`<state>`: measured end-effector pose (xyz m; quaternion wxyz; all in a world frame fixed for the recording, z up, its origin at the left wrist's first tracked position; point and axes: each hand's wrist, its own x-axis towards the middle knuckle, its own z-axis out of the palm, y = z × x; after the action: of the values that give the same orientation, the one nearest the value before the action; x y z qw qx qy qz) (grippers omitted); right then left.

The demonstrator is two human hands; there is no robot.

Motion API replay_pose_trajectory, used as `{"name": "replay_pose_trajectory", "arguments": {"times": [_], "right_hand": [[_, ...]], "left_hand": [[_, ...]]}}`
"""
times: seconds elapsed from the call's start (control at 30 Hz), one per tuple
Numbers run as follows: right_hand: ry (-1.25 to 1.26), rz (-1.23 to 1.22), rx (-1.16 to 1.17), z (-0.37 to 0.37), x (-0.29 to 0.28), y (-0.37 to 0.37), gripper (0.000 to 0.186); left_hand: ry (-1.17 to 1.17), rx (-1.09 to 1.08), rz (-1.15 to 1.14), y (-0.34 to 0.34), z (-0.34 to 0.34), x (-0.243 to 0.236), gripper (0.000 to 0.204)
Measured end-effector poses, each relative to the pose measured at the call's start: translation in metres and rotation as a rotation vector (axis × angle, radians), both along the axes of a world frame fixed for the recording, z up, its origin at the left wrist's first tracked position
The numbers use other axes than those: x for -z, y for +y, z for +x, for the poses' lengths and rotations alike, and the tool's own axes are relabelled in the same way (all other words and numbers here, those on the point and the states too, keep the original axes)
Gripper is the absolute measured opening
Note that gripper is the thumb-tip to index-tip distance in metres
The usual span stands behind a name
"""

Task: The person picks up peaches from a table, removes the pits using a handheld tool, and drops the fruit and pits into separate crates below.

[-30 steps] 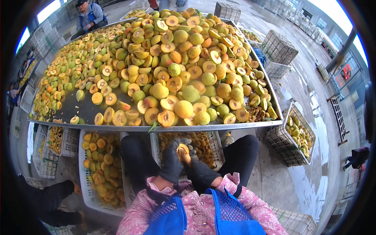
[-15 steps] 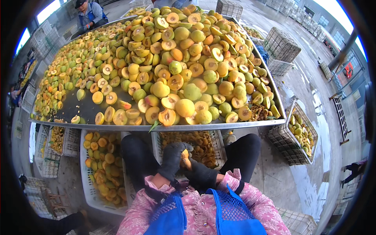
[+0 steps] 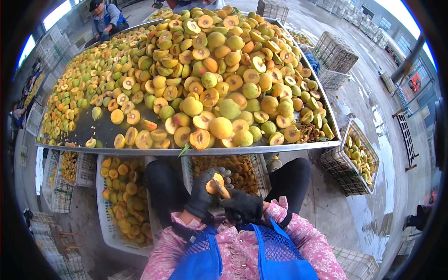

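In front of my body, my left hand [image 3: 200, 190], in a dark glove, is closed around a yellow-orange peach half [image 3: 213, 184] with its cut face showing. Close beside it, my right hand [image 3: 243, 205], also gloved, grips a slim brownish hand tool [image 3: 224, 191]. The tool's tip meets the fruit's edge; its handle is hidden in my fist. Below my hands, between my knees, a white crate [image 3: 263, 176] holds orange-brown fruit scraps [image 3: 235, 170].
A metal-rimmed table [image 3: 261, 150] ahead carries a big heap of halved peaches [image 3: 200, 93]. A white crate of peaches [image 3: 103, 219] stands left of my legs; another crate [image 3: 347, 186] of halves stands right. A person [image 3: 108, 21] works at the far left.
My left hand has turned the peach half, so more of its cut face shows. My right hand has shifted slightly right. The far-left person's hands have moved.
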<state>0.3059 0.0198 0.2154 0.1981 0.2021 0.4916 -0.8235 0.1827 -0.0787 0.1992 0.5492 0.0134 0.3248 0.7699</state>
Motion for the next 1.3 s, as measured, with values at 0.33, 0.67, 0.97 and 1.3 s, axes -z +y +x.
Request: {"name": "replay_pose_trajectory", "arguments": {"times": [0.33, 0.67, 0.97, 1.3], "right_hand": [[0.163, 0.599, 0.067, 0.001, 0.058, -0.033, 0.03], [-0.077, 0.131, 0.0, -0.002, 0.023, -0.025, 0.024], [-0.039, -0.49, 0.083, 0.013, 0.023, -0.008, 0.032], [-0.047, -0.344, 0.069, 0.01, 0.005, -0.01, 0.02]], "left_hand": [[0.048, -0.089, -0.188, 0.005, 0.009, 0.015, 0.024], [0.342, 0.012, -0.206, -0.001, 0.002, 0.011, 0.025], [-0.1, 0.014, -0.104, 0.006, 0.008, 0.029, 0.029], [-0.201, -0.126, -0.219, 0.014, 0.017, 0.052, 0.026]]}}
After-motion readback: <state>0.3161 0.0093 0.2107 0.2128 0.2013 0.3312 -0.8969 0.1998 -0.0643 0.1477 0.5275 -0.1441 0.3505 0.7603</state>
